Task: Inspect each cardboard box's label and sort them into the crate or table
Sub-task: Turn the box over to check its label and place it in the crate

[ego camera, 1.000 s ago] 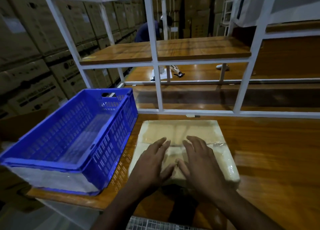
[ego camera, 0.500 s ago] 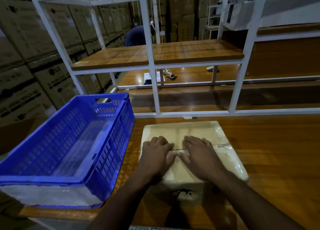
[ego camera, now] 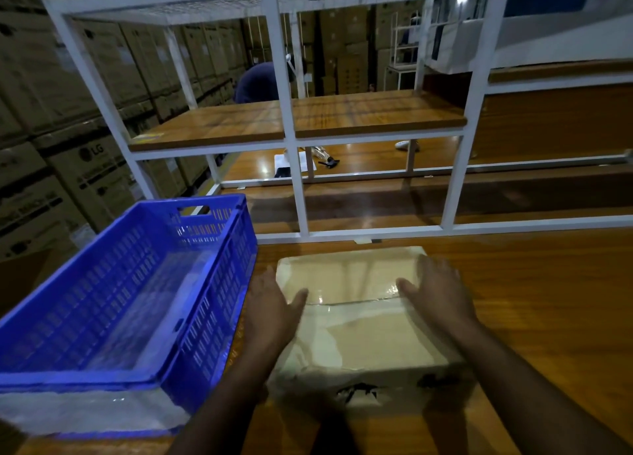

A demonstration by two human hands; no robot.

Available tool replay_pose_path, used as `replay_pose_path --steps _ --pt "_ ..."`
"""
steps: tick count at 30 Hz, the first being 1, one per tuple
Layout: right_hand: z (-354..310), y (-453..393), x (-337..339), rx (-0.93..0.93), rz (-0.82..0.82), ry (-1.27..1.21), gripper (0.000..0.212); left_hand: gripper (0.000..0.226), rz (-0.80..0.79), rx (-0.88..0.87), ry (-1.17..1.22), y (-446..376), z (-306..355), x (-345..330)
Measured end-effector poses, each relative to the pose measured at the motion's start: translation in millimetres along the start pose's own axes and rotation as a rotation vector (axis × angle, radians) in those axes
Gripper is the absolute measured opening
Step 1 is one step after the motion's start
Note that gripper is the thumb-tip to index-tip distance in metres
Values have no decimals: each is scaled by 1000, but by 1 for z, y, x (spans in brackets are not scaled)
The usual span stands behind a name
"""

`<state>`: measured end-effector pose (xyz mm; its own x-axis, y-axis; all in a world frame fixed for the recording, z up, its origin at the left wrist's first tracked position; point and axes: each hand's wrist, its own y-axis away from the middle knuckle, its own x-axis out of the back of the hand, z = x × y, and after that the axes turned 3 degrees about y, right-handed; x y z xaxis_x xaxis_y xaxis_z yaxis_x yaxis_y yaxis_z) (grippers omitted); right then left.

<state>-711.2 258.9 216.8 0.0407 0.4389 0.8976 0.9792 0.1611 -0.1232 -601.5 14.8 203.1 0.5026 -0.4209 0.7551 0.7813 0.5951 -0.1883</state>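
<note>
Your cardboard box (ego camera: pixel 356 331) sits on the wooden table (ego camera: pixel 548 317), wrapped in clear film, with dark print on its near face too blurred to read. Your left hand (ego camera: pixel 270 314) presses its left edge and your right hand (ego camera: pixel 436 293) its right, fingers spread, neither closed around it. The blue crate (ego camera: pixel 113 293) stands just left; stacked cartons (ego camera: pixel 85 167) beyond read "LG".

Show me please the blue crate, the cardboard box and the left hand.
blue crate (ego camera: pixel 202 321): head view, on its right side wall.
cardboard box (ego camera: pixel 359 338): head view, on its top face.
left hand (ego camera: pixel 270 312): head view, on the back of the hand.
</note>
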Motion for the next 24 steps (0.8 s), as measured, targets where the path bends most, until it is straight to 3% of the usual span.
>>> replay_pose_path --steps 4,11,15,19,24 --pt "2 -1 -2 -37 -8 -85 60 52 -105 86 94 0 1 2" --pt "11 24 18 29 259 -189 87 62 99 -8 246 16 9 18" --pt "6 40 32 58 385 -229 105 86 221 -98 399 30 17 23" --pt "12 56 38 92 373 -260 113 124 234 -159 295 43 17 27" --pt "23 68 40 135 363 -263 116 133 256 -248 188 50 4 31"
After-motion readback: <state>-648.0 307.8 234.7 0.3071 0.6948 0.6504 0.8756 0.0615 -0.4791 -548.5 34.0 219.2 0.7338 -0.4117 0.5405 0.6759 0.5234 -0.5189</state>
